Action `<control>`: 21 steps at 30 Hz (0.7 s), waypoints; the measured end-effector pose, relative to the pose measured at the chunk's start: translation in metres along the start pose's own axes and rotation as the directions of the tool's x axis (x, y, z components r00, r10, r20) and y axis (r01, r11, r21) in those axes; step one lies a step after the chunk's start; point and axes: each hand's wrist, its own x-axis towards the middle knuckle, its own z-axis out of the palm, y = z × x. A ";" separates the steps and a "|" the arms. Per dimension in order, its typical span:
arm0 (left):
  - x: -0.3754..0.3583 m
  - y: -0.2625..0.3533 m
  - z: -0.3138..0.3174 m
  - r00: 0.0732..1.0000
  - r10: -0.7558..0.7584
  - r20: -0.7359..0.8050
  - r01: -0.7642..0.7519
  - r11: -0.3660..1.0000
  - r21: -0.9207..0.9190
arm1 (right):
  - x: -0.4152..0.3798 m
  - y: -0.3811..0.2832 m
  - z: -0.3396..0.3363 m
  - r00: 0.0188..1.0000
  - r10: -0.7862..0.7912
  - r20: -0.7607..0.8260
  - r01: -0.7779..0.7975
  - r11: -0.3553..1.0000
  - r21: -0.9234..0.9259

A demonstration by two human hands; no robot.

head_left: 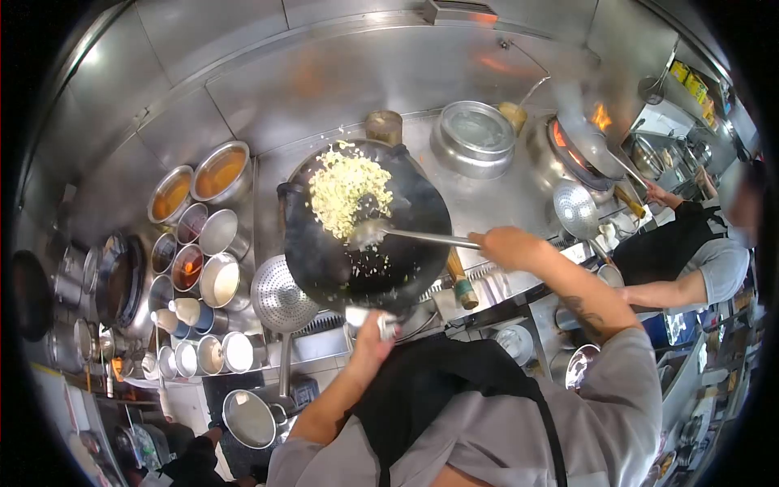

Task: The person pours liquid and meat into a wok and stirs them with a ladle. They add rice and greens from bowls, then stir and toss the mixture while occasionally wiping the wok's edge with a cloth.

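Observation:
My left hand [373, 342] is closed on a folded white cloth [359, 316] at the near rim of a large black wok [406, 272]. Pale yellow-white chopped food [345, 191] is heaped toward the wok's far left, and a few bits show above its far rim. With my right hand [505, 247] I grip the long metal handle of a ladle [430, 237]. Its bowl sits inside the wok at the near edge of the food. Small white crumbs lie on the dark wok surface below the ladle.
Metal bowls of orange liquid [221, 172] and several seasoning pots [221, 280] stand left. A perforated skimmer [284, 294] lies beside the wok. A lidded pot [475, 134] stands behind right. Farther right, a co-worker [682, 252] handles a flaming wok [596, 154].

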 end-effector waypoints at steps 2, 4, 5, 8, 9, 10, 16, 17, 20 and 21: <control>0.024 0.038 0.016 0.999 -0.041 -0.021 0.038 0.988 -0.149 | -0.003 0.009 -0.018 0.996 0.022 0.085 -0.018 0.998 -0.053; 0.056 0.069 0.025 0.999 0.043 0.014 -0.043 0.998 -0.044 | 0.019 0.034 -0.008 0.999 0.040 -0.014 -0.040 0.998 -0.053; 0.074 0.075 0.021 1.000 0.025 -0.006 -0.025 0.999 -0.019 | 0.036 0.046 0.004 0.997 0.048 -0.066 -0.052 0.997 -0.055; 0.090 0.074 0.028 0.997 0.024 -0.075 -0.024 1.000 0.011 | 0.118 0.058 0.064 0.952 0.161 -0.261 -0.155 0.987 0.043; 0.089 0.073 0.031 0.994 0.031 -0.105 -0.029 0.999 0.018 | 0.145 0.047 0.086 0.939 0.188 -0.289 -0.162 0.981 0.110; 0.089 0.074 0.031 0.995 0.016 -0.095 -0.015 1.000 0.011 | 0.161 0.025 0.100 0.942 0.226 -0.247 -0.157 0.950 0.268; 0.091 0.079 0.030 0.993 -0.046 -0.108 0.046 0.999 -0.008 | 0.120 -0.026 0.112 0.997 -0.011 -0.081 0.043 0.910 0.412; 0.092 0.079 0.030 0.993 -0.049 -0.111 0.048 0.999 -0.015 | 0.102 -0.011 0.102 0.992 -0.095 -0.088 0.121 0.916 0.381; 0.078 0.076 0.041 0.996 -0.009 -0.088 0.004 0.998 -0.056 | 0.062 -0.002 0.044 0.995 -0.067 -0.070 0.076 0.988 0.133; 0.072 0.068 0.038 0.997 0.017 -0.073 -0.023 0.996 -0.086 | 0.058 -0.003 0.038 0.997 -0.011 -0.081 0.013 1.000 0.026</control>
